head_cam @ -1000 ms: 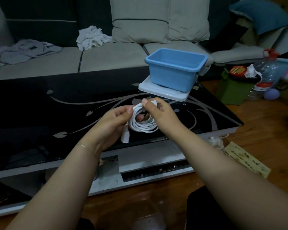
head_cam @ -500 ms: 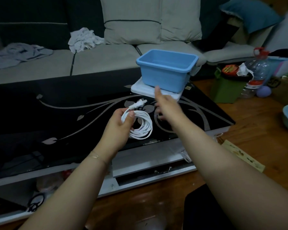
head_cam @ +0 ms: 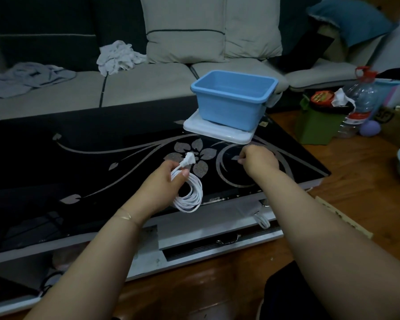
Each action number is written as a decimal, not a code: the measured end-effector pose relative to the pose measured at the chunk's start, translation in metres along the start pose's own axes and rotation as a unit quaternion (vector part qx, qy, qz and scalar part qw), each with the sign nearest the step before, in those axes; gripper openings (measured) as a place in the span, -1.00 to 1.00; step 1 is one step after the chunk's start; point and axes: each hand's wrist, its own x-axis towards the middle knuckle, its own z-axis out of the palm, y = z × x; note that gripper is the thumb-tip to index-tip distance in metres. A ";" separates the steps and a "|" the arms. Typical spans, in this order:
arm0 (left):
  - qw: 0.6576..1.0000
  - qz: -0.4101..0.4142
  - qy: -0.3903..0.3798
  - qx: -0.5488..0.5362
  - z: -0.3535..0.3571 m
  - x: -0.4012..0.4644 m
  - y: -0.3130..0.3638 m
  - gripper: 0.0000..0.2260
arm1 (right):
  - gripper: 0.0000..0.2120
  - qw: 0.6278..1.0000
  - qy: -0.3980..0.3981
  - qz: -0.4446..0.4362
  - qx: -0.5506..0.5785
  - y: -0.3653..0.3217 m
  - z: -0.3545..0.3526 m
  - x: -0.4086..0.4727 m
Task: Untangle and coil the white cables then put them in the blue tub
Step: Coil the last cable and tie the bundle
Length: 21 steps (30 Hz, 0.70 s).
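Gripping the coiled white cable, left hand; right hand curled, empty.

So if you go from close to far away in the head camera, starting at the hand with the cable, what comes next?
Left hand gripping the coiled white cable → its plug → white board → blue tub → sofa cushions.

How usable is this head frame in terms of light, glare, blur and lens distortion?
Head view: dim and bluish, yet the coiled white cable in the left hand and the blue tub read clearly; the glossy black table shows faint reflections, no harsh glare; the right hand is slightly soft; wide-angle bending curves the table edge and stretches the forearms.
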 end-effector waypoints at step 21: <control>0.993 0.035 0.114 0.025 -0.011 -0.001 -0.001 -0.90 | -0.88 0.837 -0.215 -0.260 0.432 -0.071 -0.034 -0.079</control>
